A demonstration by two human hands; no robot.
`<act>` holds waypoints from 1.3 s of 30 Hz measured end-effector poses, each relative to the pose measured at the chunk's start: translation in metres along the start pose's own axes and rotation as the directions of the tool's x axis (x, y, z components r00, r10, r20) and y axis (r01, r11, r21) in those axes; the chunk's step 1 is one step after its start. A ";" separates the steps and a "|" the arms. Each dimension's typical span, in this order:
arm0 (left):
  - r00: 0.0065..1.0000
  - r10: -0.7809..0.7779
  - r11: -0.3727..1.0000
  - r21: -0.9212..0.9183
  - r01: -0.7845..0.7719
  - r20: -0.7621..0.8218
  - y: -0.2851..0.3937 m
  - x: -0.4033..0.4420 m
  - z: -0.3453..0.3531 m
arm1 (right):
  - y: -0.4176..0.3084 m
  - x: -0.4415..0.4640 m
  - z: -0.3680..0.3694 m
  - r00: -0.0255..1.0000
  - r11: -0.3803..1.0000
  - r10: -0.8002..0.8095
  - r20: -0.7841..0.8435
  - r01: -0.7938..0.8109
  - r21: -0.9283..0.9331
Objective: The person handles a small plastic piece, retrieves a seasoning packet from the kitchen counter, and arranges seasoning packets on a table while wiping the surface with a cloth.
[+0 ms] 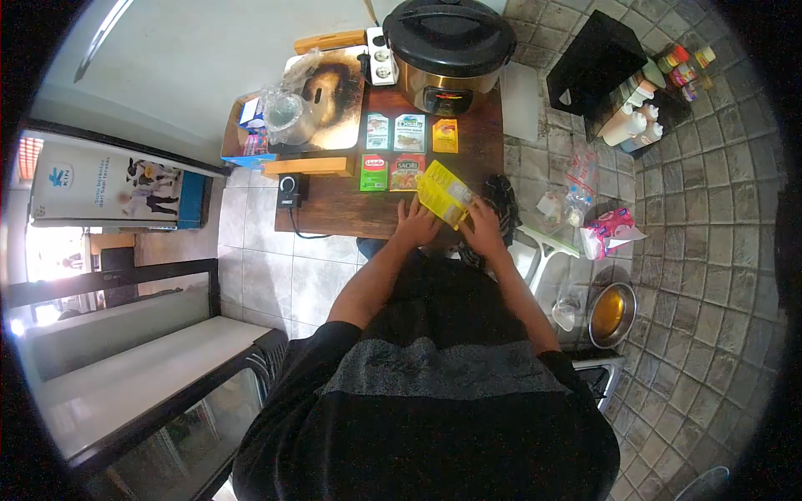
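Observation:
Both of my hands are at a yellow packet (444, 194) near the front edge of the brown wooden table (334, 209). My left hand (417, 224) touches its lower left side with the fingers spread. On its right side, my right hand (483, 225) has its fingers against the packet's edge; the grip is hard to make out. Behind lie a green packet (374, 173) and a red Saori packet (408, 172). Farther back are a pale packet (378, 132), a white and green packet (409, 134) and a small yellow-orange packet (445, 135).
A large rice cooker (449, 50) and a power strip (382, 58) stand at the back. A plastic-wrapped roll (286, 115) sits at the left. Dark cloth (501, 204) lies right of my right hand. Farther right are a tissue pack (607, 232) and a pan of yellow liquid (612, 315).

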State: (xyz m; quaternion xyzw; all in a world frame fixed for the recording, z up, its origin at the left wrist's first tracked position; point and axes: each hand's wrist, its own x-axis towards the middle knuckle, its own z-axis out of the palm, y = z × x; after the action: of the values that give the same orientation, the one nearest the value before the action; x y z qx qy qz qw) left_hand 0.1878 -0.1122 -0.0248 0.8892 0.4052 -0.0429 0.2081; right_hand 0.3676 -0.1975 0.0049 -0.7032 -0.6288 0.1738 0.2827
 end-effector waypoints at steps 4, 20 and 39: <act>0.997 -0.023 1.000 0.003 0.023 0.076 0.002 0.000 -0.006 | -0.003 0.000 -0.001 0.997 0.993 -0.016 0.069 0.024 -0.116; 0.969 -0.055 0.998 -0.024 0.062 0.240 0.004 0.004 -0.017 | -0.018 0.002 -0.008 0.999 0.979 -0.002 0.052 0.012 -0.202; 0.999 0.016 0.999 -0.035 -0.015 0.048 0.002 -0.003 -0.010 | -0.013 0.000 0.000 0.998 0.968 -0.052 -0.020 0.045 -0.245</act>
State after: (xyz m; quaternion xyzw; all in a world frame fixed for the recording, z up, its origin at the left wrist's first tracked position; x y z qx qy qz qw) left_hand 0.1865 -0.1118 -0.0144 0.8873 0.3939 -0.0554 0.2335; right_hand 0.3575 -0.1971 0.0128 -0.7192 -0.6588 0.0788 0.2062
